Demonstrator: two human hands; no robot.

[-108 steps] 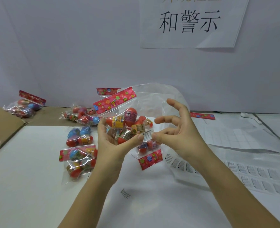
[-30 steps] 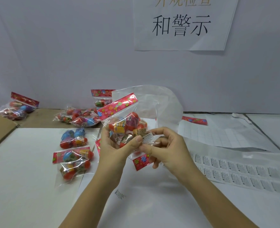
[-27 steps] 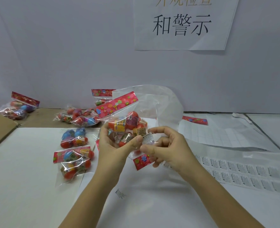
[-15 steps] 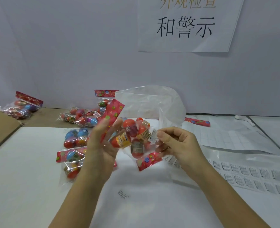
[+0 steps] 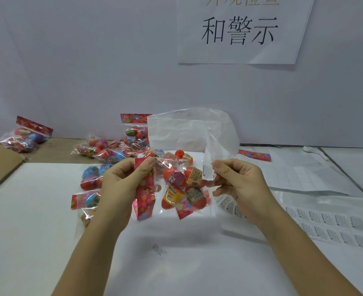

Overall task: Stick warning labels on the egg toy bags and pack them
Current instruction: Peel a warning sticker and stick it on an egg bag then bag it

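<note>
Red and orange toy eggs (image 5: pixel 170 175) fill the little clear bag (image 5: pixel 179 190) that both hands hold up over the white table (image 5: pixel 37 210). The left hand (image 5: pixel 121 184) has its fingers curled round the bag's red flowery top strip (image 5: pixel 144 189). The right hand (image 5: pixel 238 182) pinches the other end, with its thumb right beside the small white warning label (image 5: pixel 207 172) stuck on the bag. More egg bags (image 5: pixel 91 178) lie on the left. A big clear bag (image 5: pixel 189 129) stands behind. Sheets of labels (image 5: pixel 330 223) lie on the right.
</note>
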